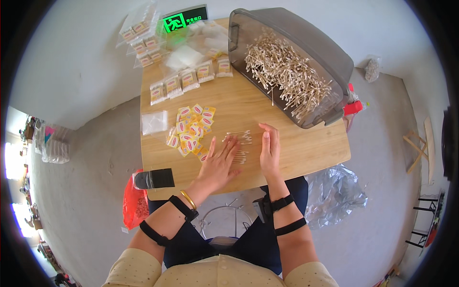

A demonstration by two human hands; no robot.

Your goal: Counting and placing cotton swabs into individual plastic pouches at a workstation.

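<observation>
My left hand (219,161) lies flat on the wooden table (306,148), fingers spread, over a small row of cotton swabs (239,137). My right hand (269,148) stands on its edge just right of the swabs, fingers together, touching the table. Neither hand grips anything. A heap of small yellow and red paper labels (192,130) lies left of my left hand. A grey plastic bin (296,62), tilted toward me, holds a big pile of swabs (287,76) at the table's far right.
Filled clear packets (189,80) lie in a row at the back, with more bags (141,36) beyond and an empty clear bag (154,122) at left. A black dispenser (154,179) sits at the near left corner, a red bag (135,203) below, crumpled plastic (337,191) on the floor.
</observation>
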